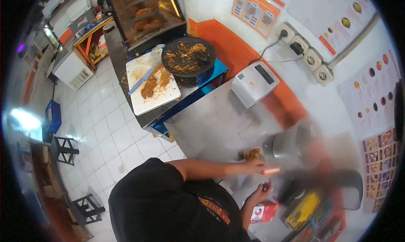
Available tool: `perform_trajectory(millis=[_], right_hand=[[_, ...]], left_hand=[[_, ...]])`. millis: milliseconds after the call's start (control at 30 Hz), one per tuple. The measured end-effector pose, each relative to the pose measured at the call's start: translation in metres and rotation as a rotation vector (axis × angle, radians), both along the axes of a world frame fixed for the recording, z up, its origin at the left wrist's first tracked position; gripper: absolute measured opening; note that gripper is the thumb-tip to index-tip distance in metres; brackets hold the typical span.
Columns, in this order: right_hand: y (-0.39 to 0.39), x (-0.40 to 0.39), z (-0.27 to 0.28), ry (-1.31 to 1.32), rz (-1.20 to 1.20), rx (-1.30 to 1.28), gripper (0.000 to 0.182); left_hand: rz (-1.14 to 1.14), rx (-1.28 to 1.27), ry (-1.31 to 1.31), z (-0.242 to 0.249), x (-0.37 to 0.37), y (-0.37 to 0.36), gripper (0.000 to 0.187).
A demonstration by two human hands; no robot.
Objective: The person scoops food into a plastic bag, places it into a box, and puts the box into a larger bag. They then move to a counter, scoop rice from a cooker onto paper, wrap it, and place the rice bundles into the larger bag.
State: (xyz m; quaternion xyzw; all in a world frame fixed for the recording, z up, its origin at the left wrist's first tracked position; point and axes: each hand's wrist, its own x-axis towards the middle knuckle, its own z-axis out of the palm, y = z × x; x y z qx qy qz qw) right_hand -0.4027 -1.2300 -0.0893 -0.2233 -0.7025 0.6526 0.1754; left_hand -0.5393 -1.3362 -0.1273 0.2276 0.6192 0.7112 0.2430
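My left hand is closed on a small orange-and-white object, blurred, whose kind I cannot make out. Just beyond that hand sits a small open container with brown food in it. My right hand is below the left one, fingers apart and partly curled, with nothing visible in it. Close under my right wrist stands a red-and-white carton. Both hands are over the grey metal counter.
A white cutting board holds a blue-handled knife and breaded pieces. Beside it is a dark stone mortar. A white printer-like machine, a grey bucket and a tub with yellow contents stand along the wall.
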Motion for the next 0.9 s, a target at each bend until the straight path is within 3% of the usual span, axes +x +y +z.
perform_trajectory(millis=[67, 133, 167, 233, 300, 433, 500, 600, 633, 667, 700, 733, 767, 800, 900], right_hand=[[-0.006, -0.016, 0.019, 0.172, -0.178, 0.254, 0.051], [0.014, -0.017, 0.03, -0.047, 0.234, 0.304, 0.044], [0.025, -0.012, 0.008, -0.034, 0.294, 0.267, 0.039], [0.037, -0.002, -0.015, -0.032, 0.337, 0.131, 0.031], [0.032, 0.003, -0.015, -0.047, 0.268, 0.033, 0.031], [0.034, 0.012, -0.033, -0.042, 0.279, 0.022, 0.034], [0.031, 0.01, -0.04, -0.058, 0.232, -0.02, 0.033], [0.021, -0.005, -0.036, -0.138, 0.058, 0.144, 0.031], [0.021, -0.009, -0.041, -0.119, 0.06, 0.172, 0.031], [0.02, -0.013, -0.046, -0.118, 0.049, 0.171, 0.031], [0.017, -0.018, -0.046, -0.087, 0.076, -0.053, 0.033], [0.015, -0.022, -0.045, -0.054, 0.104, -0.278, 0.034], [0.017, -0.021, -0.043, -0.077, 0.13, -0.338, 0.039], [0.02, -0.022, -0.048, -0.075, 0.122, -0.339, 0.039], [0.023, -0.024, -0.065, -0.183, 0.186, -0.371, 0.048]], left_hand=[[-0.186, 0.187, -0.241, -0.032, -0.008, -0.014, 0.027], [-0.201, 0.085, -0.179, 0.006, -0.007, -0.049, 0.024], [-0.204, 0.091, -0.035, 0.001, -0.01, -0.055, 0.022], [-0.238, 0.048, -0.213, 0.001, -0.008, -0.07, 0.016], [-0.148, 0.004, 0.237, 0.007, -0.003, -0.084, 0.02], [-0.2, -0.187, 0.379, 0.019, 0.006, -0.095, 0.026], [-0.098, -0.264, -0.048, 0.004, 0.009, -0.09, 0.033], [0.031, -0.277, -0.22, -0.001, 0.008, -0.073, 0.033], [0.02, -0.278, -0.215, -0.019, 0.006, -0.069, 0.033], [0.159, -0.214, 0.002, -0.049, 0.004, -0.066, 0.031], [0.297, -0.146, 0.217, -0.046, 0.004, -0.062, 0.03], [0.288, -0.146, 0.219, -0.043, 0.005, -0.061, 0.03], [0.234, -0.096, 0.001, -0.039, 0.008, -0.062, 0.028], [0.179, -0.047, -0.215, -0.035, 0.008, -0.062, 0.026], [0.114, -0.171, -0.314, -0.039, 0.004, -0.063, 0.027]])
